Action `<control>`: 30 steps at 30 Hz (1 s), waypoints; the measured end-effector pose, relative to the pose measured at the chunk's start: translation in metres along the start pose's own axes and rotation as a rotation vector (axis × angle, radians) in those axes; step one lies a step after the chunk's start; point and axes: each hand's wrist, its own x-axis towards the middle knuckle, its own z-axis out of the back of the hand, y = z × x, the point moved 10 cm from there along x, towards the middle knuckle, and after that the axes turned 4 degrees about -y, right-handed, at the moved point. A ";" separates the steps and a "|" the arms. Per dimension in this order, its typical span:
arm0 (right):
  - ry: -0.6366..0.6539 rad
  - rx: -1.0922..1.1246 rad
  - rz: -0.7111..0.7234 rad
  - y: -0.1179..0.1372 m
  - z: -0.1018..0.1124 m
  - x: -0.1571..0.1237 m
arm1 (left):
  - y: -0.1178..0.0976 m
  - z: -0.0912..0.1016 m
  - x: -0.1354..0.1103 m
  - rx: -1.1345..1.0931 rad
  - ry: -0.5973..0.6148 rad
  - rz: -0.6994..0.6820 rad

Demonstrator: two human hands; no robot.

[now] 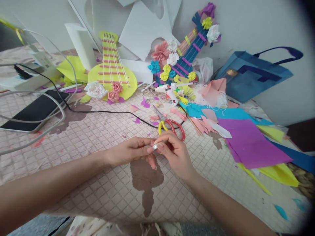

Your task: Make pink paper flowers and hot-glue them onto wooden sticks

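Observation:
Between my fingertips is a small white folded strip (155,147), likely paper, though its exact kind is hard to make out. My left hand (134,150) pinches its left end between thumb and finger, the other fingers curled loosely below. From the right, my right hand (176,155) pinches the same strip with thumb and forefinger. Both hands are raised over the quilted cloth, near its brown patterned patch (147,180). Just beyond them lie scissors (169,123) with red and yellow handles, blades partly spread.
A yellow paper guitar (115,77) and a blue one (188,60) with paper flowers lean at the back. A glue gun (169,91) trails a black cord. Purple sheets (253,142) lie right, near a blue bag (251,75). A black-screened phone (34,109) lies left among cables.

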 end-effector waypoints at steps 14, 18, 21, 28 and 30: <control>-0.013 -0.020 -0.018 -0.004 0.002 0.000 | 0.001 0.002 -0.001 -0.160 -0.012 0.011; -0.017 -0.025 -0.011 -0.004 0.002 0.000 | -0.001 0.002 0.000 -0.119 -0.029 -0.010; -0.014 -0.019 -0.015 -0.004 0.002 0.000 | 0.000 0.003 0.000 -0.099 -0.043 -0.008; -0.014 0.001 -0.020 -0.005 0.001 0.000 | 0.000 0.004 0.000 -0.066 -0.055 0.000; -0.011 0.003 -0.023 -0.005 0.000 0.000 | -0.001 0.002 0.000 -0.068 -0.053 0.004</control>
